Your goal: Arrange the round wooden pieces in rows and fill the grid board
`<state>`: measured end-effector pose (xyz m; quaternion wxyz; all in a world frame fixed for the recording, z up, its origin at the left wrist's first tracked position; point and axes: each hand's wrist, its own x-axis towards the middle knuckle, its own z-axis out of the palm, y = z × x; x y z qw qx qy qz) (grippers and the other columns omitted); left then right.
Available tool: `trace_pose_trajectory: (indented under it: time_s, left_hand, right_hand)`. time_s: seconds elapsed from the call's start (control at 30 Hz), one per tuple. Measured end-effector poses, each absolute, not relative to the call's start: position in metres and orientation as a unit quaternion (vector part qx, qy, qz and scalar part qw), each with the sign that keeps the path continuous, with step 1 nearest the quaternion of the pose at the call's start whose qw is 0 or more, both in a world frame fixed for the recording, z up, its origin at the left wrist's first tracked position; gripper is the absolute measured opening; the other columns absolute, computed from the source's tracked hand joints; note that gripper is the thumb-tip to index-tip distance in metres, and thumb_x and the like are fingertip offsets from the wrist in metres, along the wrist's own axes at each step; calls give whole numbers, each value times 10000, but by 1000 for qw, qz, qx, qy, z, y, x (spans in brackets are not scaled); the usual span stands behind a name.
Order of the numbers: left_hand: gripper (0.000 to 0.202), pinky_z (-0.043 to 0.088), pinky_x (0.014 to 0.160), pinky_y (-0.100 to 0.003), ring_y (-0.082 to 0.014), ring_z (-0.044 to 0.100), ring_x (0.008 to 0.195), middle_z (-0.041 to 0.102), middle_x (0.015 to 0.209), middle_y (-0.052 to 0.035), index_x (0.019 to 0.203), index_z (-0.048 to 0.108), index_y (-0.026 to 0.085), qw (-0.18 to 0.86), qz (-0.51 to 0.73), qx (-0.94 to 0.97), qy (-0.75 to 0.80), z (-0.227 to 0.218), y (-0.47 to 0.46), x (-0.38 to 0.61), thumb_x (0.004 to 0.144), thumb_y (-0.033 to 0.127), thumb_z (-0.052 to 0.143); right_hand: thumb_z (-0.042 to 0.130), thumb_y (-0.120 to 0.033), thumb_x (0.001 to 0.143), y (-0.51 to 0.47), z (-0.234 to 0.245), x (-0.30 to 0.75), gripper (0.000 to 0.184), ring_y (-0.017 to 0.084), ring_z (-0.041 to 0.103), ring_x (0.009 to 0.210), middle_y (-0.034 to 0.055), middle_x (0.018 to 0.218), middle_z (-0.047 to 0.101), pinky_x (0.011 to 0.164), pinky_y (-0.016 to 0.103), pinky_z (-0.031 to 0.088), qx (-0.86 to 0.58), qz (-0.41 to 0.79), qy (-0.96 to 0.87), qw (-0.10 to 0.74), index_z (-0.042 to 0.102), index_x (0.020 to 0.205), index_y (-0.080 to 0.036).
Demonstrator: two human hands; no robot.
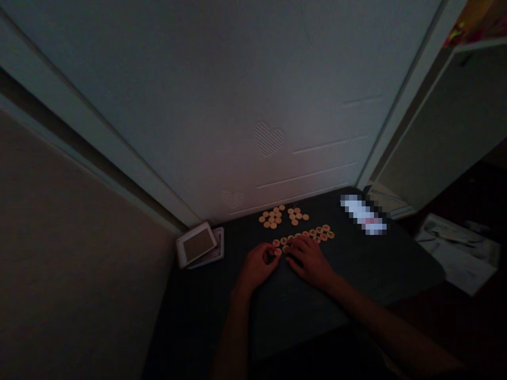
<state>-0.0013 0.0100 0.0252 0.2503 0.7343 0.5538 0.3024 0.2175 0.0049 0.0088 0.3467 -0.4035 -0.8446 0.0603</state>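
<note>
Round wooden Chinese chess pieces (326, 228) with red or dark marks lie in two slanting rows on the dark table (301, 311). My left hand (257, 266) is at the left end of these rows, its thumb and forefinger closed at the edge of one Chinese chess piece (278, 253). Over the middle of the rows lies my right hand (311, 259), palm down, fingers stretched out and touching the pieces. It hides part of both rows. Behind the rows, two loose groups of plain-faced pieces (271, 217) lie near the wall.
A white-framed flat case (180, 250) rests on another flat item at the table's left. At the back right lies a bright, blurred-out object (363, 214). A white panel with embossed hearts (269, 138) rises behind the table. Beyond the right edge sits a pale box (471, 269).
</note>
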Motion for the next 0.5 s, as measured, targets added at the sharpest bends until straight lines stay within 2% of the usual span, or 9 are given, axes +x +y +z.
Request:
trace_pose_trajectory:
  time_s: [0.17, 0.3, 0.43, 0.5]
  left_hand:
    - [181, 456, 653, -262, -152, 590, 712, 685, 884, -18, 989, 683, 227, 239, 291, 743, 553, 27, 9, -2, 865, 349, 634]
    - [194, 453, 659, -259, -148, 593, 710, 701, 909, -15, 1013, 691, 238, 237, 292, 750, 544, 28, 9, -1, 838, 317, 663]
    - [182, 439, 621, -254, -139, 573, 653, 700, 855, -4, 973, 692, 235, 237, 307, 739, 551, 26, 10, -1, 861, 368, 643]
    - [193, 431, 601, -252, -140, 568, 629, 692, 805, -1, 943, 692, 228, 233, 316, 730, 559, 24, 11, -1, 882, 393, 613]
  right_hand:
    - [671, -239, 902, 5, 8, 217, 326, 313, 561, 1206, 94, 1254, 663, 1032, 566, 449, -402, 69, -845, 347, 647, 1226, -269]
    - [640, -231, 920, 5, 11, 216, 262, 282, 607, 1138, 83, 1188, 685, 1043, 547, 446, -403, 87, -826, 383, 664, 1177, -272]
    - [605, -242, 940, 14, 16, 223, 206, 270, 631, 1072, 89, 1105, 699, 991, 508, 483, -451, 98, -770, 440, 683, 1131, -257]
    - [586, -245, 950, 29, 22, 233, 212, 265, 631, 1063, 91, 1102, 698, 948, 471, 507, -479, 102, -756, 434, 682, 1139, -247]
